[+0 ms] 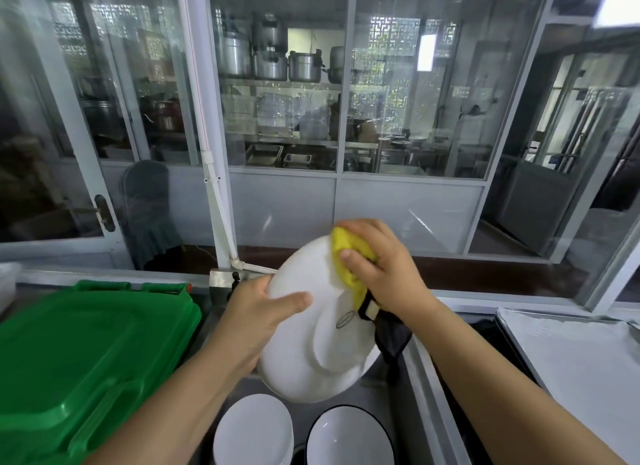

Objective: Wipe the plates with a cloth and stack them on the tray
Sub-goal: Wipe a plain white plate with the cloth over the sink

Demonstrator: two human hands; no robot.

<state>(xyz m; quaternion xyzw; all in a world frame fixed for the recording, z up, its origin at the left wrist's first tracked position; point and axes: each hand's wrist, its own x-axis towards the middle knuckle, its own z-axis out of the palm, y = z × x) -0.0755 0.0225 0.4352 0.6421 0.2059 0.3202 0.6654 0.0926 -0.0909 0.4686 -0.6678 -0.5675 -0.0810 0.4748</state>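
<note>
- A white plate is held tilted above the sink, its underside and foot ring turned toward the camera.
- The left hand is closed on the plate's left rim, thumb laid across the underside, forearm rising from the lower left.
- The right hand is clenched around a yellow cloth, pressed against the plate's upper right edge.
- More plates are seen stacked below in the sink.
- The tray lies at the right.
</note>
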